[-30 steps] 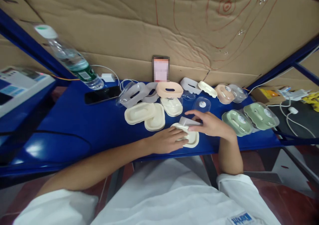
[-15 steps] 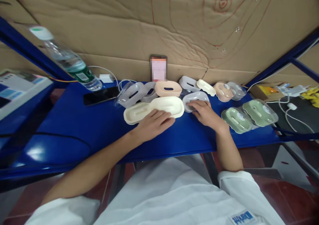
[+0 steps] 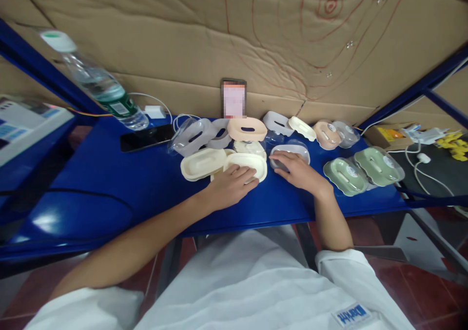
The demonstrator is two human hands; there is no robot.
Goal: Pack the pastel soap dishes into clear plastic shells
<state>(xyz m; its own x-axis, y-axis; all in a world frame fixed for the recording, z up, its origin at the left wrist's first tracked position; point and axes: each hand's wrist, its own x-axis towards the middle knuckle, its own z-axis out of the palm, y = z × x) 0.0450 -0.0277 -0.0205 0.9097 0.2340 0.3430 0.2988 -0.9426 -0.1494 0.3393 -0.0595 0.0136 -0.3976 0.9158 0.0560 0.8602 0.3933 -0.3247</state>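
My left hand (image 3: 234,187) grips the near edge of a cream soap dish (image 3: 260,163), its fingers over the rim. That dish lies partly over another cream one, beside a further cream soap dish (image 3: 203,163) on the left. To the right, my right hand (image 3: 298,169) has its fingers curled into a pale lilac soap dish (image 3: 302,150); the thumb stays near the outer edge. Behind the cream dishes stand a peach slotted part (image 3: 247,130) and a lilac slotted part (image 3: 193,137) with clear plastic around it.
Green soap dishes with clear covers (image 3: 345,176) sit on the right of the blue table (image 3: 146,184). A water bottle (image 3: 109,93) and a dark phone (image 3: 144,137) are at left. Another phone (image 3: 234,101) leans on the cardboard. White cables run behind and at right.
My left hand has carried a cream dish left and lowered it onto the others. My right hand has moved up the table with the lilac dish, which then shifted slightly toward me.
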